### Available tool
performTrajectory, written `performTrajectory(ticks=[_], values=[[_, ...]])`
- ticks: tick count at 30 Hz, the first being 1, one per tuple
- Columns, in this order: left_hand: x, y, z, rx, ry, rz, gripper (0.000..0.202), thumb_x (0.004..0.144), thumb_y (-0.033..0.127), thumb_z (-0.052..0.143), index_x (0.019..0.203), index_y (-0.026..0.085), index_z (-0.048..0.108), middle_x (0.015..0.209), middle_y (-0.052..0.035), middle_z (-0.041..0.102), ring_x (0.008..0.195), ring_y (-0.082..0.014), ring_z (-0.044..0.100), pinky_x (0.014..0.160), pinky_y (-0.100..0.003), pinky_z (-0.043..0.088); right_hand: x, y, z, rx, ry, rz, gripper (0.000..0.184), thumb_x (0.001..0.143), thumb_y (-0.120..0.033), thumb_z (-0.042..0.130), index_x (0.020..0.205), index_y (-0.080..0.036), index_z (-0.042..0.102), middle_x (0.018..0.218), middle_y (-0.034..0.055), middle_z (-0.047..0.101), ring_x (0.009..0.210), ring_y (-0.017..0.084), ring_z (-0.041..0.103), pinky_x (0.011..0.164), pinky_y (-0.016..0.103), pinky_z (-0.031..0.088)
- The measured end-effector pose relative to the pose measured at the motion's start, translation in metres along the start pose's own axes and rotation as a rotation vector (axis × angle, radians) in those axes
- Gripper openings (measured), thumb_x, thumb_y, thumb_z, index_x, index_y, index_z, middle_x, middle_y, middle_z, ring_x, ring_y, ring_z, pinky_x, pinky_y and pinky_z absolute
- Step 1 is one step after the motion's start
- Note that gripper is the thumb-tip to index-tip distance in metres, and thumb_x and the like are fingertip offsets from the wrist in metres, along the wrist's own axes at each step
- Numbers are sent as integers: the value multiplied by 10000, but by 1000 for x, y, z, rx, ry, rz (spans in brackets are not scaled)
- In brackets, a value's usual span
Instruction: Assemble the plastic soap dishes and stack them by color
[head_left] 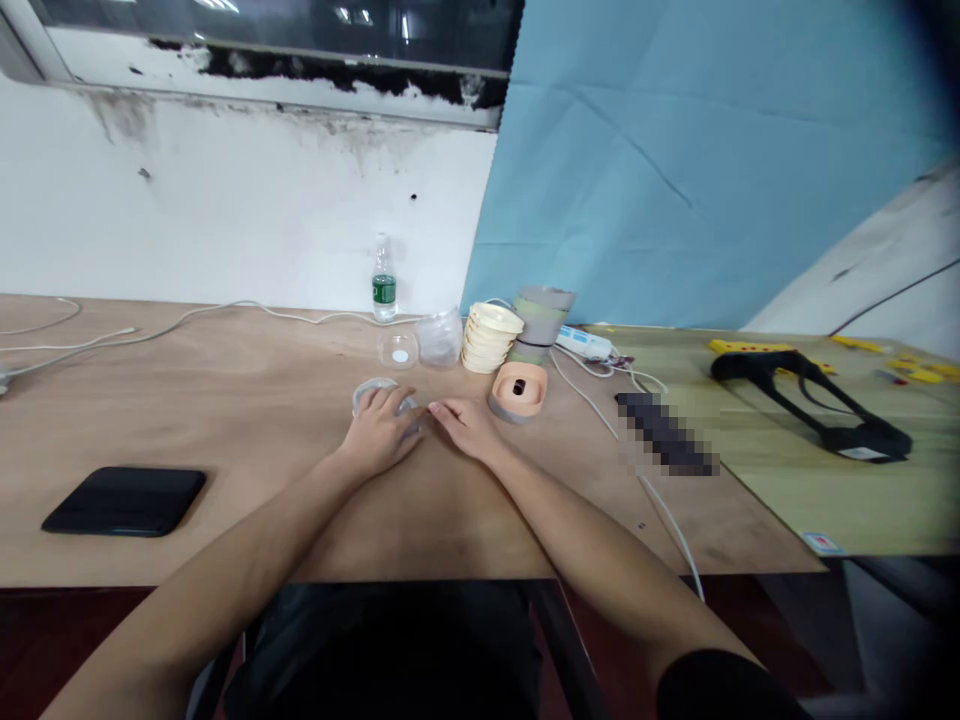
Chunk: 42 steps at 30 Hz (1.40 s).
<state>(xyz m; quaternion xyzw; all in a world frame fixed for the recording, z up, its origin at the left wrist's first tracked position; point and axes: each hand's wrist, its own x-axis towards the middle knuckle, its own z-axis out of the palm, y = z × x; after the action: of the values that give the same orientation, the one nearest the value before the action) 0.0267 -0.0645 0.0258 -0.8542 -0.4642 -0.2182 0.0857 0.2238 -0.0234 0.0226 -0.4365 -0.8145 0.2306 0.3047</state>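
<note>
The left hand (380, 428) lies over a clear plastic container (361, 394) near the middle of the wooden surface (255, 400). Its fingers are slightly apart and cover much of the container; whether they are clamped on it cannot be determined. The right hand (469, 430) is just beside the container's right side, its tips pointing towards the left hand. Whether its fingers touch the container, or are apart or together beneath, cannot be determined.

Behind the container stand a clear square piece (388, 352) bearing a round white mark, a stack of clear containers (440, 338), a stack of cream cups (486, 345) and a group of grey-green cups (541, 315). A peach-topped box (525, 400) with a dark opening sits just in front of the cream cups, near the right hand.

A bottle (384, 285) with a green label stands upright near the wall. A black flat device (124, 502) lies to the left, well apart from the hands. To the right lie a white power strip (585, 343), a pixelated dark object (667, 438) and, on the adjoining yellowish surface, a black frame (806, 405).
</note>
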Motion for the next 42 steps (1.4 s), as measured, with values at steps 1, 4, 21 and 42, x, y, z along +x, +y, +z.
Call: performTrajectory(ticks=[1,4,21,42], values=[[0,-5,1,27,9,-36,435,864,425,522,1269,270,561,1315,-124,492,1189,-321,420,1013,-489,260,0,1,-1,16,14,-3,533,923,-568,343,789,-175,677,696,17,664,653,142,576,596,231,353],[-2,-27,-1,93,32,-165,487,856,403,530,1320,256,517,1242,-124,543,1137,-318,448,1008,-488,258,1,3,-2,39,37,17,498,911,-562,380,815,-179,684,729,15,677,669,145,585,623,231,378],[0,-127,5,318,112,-624,481,867,325,435,1337,237,479,1365,-151,441,1237,-371,364,994,-549,267,1,3,-6,37,118,-25,379,895,-490,460,889,-196,698,794,32,690,681,144,576,637,243,400],[5,-154,16,104,102,-572,784,795,480,551,1446,128,290,1537,-225,126,1402,-444,78,1063,-547,252,0,10,-25,-24,366,-49,339,903,-448,445,933,-200,674,906,80,693,831,212,620,763,314,464]])
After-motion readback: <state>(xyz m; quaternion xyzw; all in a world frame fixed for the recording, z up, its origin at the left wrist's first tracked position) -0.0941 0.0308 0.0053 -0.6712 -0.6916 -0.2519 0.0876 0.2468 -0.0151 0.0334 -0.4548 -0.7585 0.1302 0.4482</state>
